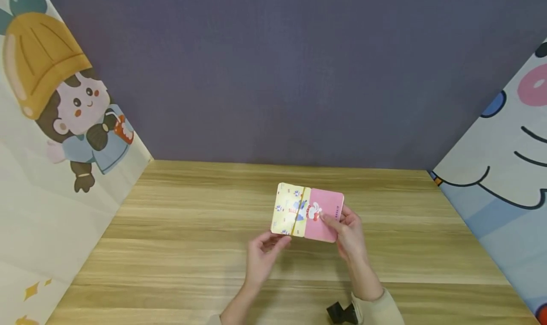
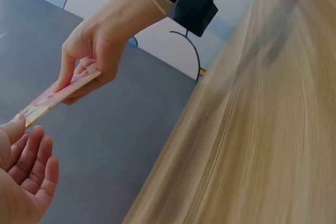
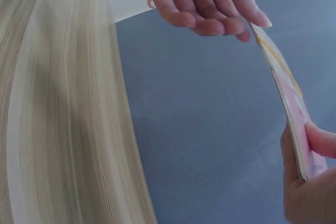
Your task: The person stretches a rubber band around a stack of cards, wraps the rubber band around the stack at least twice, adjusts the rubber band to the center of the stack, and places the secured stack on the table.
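Observation:
A small notebook (image 1: 326,201) is held up above the table, its pink side with a white rabbit on the right and its yellow patterned side on the left. A yellow elastic band (image 1: 298,211) runs down the yellow side. My right hand (image 1: 351,232) grips the pink end, thumb on the face and fingers behind. At the lower left corner, my left hand (image 1: 261,258) pinches the edge between thumb and index finger. In the left wrist view, the other fingers of the left hand (image 2: 29,177) are loosely bent. The right wrist view shows the notebook (image 3: 291,114) nearly edge-on.
Below the hands lies a wood-grain table (image 1: 192,249). A dark grey panel (image 1: 273,73) stands behind it, with cartoon-printed walls at the left (image 1: 38,211) and right (image 1: 504,173). A black device (image 1: 342,313) sits on the right wrist beside a beige sleeve.

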The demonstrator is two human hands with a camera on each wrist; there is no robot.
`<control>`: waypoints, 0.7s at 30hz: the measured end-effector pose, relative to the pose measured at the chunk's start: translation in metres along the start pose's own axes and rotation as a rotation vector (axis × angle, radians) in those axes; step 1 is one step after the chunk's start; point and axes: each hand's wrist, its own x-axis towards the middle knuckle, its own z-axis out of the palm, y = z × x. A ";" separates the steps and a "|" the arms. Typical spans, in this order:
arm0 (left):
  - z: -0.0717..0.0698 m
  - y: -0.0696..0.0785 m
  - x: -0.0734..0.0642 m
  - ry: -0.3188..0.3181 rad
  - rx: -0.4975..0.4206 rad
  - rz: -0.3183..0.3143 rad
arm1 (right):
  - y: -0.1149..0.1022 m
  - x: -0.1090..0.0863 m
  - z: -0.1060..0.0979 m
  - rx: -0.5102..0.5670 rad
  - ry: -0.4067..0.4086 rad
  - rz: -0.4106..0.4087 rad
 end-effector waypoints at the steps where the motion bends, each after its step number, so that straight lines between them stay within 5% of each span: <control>1: 0.001 -0.004 0.000 -0.001 -0.032 -0.001 | 0.000 0.000 0.000 0.000 0.003 0.001; 13: 0.011 -0.013 0.001 0.063 -0.166 -0.011 | 0.015 0.007 -0.006 0.044 -0.095 -0.135; 21: 0.011 -0.015 -0.001 0.028 -0.193 -0.026 | 0.012 0.003 0.008 -0.028 -0.013 -0.008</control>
